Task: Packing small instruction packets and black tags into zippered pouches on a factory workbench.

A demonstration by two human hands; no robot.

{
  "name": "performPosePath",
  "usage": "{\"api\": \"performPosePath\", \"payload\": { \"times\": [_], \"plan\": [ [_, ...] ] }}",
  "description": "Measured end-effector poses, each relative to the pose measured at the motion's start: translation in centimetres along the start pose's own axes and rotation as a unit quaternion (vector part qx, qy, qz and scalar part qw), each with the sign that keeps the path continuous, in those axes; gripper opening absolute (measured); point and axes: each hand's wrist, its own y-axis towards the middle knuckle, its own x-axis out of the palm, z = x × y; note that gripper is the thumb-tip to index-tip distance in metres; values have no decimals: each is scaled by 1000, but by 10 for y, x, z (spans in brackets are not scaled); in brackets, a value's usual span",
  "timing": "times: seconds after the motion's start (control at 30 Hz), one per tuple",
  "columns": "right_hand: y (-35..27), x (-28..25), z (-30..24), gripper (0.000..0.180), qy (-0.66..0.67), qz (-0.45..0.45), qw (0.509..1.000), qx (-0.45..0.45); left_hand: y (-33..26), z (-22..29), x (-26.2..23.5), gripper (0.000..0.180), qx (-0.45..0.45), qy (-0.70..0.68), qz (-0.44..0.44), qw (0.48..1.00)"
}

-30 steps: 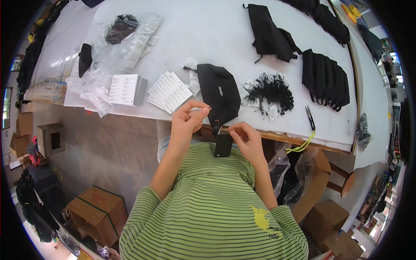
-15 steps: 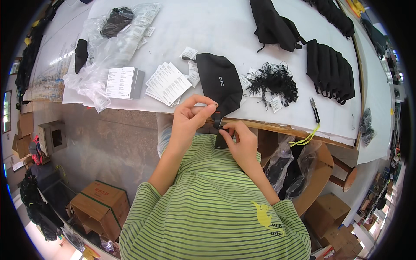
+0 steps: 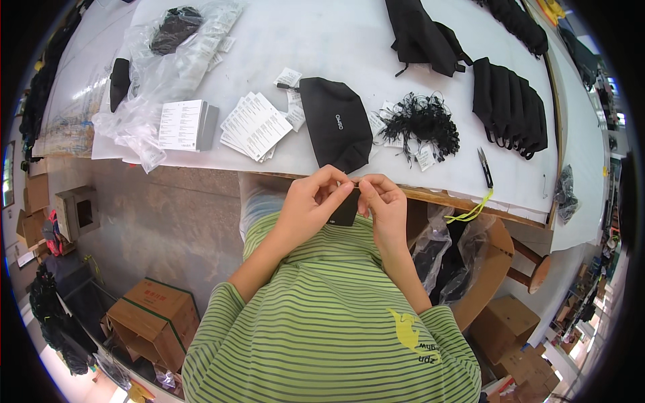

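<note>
Both my hands meet at the table's front edge, just below a black zip pouch (image 3: 334,121) lying on the white tabletop. My left hand (image 3: 314,200) and my right hand (image 3: 383,207) are each pinched, fingertips nearly touching. Between them hangs a flat black tag (image 3: 344,211), its upper end hidden by my fingers. Whatever thin piece the fingertips grip at its top is too small to make out. Left of the pouch lie fanned white printed cards (image 3: 256,127). To its right sits a tangle of black cords (image 3: 426,124) with white labels.
A stack of white cards (image 3: 181,125) and a clear plastic bag (image 3: 178,80) lie at the left. Snips (image 3: 485,168) with a yellow cord (image 3: 470,211) rest near the front right edge. A row of black pouches (image 3: 510,111) and black fabric (image 3: 426,43) lie farther back.
My left hand has moved down and right, and my right hand slightly up, so the fingertips now meet above the tag. The hands were apart before.
</note>
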Motion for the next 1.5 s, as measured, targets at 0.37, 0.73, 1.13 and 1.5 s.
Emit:
{"api": "performPosePath", "payload": {
  "times": [0.37,0.73,1.13,1.5],
  "plan": [
    [-5,2,-7,7,-20,-65,996,-56,1,-9,-3,13,53,-38,-2,998],
    [18,1,-37,13,-257,-76,960,-76,-11,4,-1,10,-2,91,-131,987],
    [56,14,-7,44,-593,-38,751,-288,-11,3,5,12,184,191,-65,962],
    [37,12,-47,12,-522,8,797,-303,22,16,-21,22,267,254,39,929]
  ]
}}
